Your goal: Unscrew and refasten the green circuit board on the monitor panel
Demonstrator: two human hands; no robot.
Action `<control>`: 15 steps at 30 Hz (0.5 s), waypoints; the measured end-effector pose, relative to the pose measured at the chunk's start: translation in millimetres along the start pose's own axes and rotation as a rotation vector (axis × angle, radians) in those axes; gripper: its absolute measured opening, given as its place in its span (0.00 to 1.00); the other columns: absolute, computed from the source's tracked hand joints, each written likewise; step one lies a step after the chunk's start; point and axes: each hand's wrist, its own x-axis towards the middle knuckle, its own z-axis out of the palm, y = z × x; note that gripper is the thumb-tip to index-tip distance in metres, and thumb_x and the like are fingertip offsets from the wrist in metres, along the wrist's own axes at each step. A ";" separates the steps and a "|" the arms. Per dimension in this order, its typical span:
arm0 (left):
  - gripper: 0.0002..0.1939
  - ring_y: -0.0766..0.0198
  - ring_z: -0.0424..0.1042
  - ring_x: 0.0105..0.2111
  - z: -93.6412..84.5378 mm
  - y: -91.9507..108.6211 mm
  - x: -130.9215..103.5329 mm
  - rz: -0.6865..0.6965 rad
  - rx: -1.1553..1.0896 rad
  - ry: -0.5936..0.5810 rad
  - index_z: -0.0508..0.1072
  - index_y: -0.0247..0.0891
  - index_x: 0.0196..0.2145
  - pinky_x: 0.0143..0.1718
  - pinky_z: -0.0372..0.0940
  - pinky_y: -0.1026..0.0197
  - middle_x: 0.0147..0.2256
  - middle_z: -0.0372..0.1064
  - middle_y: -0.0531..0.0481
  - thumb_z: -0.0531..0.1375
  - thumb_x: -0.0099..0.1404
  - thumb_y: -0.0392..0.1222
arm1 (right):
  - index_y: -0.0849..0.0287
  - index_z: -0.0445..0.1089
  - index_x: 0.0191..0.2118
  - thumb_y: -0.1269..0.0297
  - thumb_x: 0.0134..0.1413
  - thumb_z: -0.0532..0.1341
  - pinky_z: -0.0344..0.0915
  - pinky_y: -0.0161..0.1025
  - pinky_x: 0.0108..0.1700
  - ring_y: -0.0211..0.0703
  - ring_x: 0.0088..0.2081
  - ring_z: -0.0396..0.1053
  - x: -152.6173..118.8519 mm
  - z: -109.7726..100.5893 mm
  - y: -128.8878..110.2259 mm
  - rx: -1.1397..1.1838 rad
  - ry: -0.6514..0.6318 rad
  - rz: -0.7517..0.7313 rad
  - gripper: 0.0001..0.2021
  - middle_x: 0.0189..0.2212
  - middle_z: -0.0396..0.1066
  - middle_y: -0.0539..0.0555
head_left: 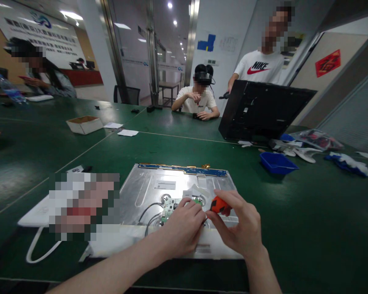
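Observation:
A silver metal-backed display panel (147,192) lies flat in front of me, a blue circuit strip (202,172) along its far edge. On its middle sits a green circuit board (168,208) with black cables (147,210) running off to the left. My left hand (187,224) rests over the board's right part, fingers curled together; what they hold, if anything, is hidden. Beside it, my right hand (245,220) grips the orange and black handle of a screwdriver (218,205) between thumb and fingers. The handle slants toward my left hand, which hides the tip.
Left of the panel is a white bag (37,210) with a cord handle, partly blurred out. Farther off are a cardboard box (84,125), a blue tray (278,163), gloves (349,161) and a large black screen housing (263,112). Several people are around the green table (313,228).

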 end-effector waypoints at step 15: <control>0.08 0.54 0.68 0.43 0.6 0.4 -0.2 -0.012 -0.006 -0.012 0.70 0.36 0.42 0.55 0.56 0.48 0.40 0.71 0.44 0.54 0.65 0.34 | 0.57 0.61 0.53 0.70 0.58 0.60 0.63 0.33 0.25 0.35 0.24 0.63 1.1 -0.2 0.6 0.018 0.022 -0.013 0.17 0.31 0.70 0.50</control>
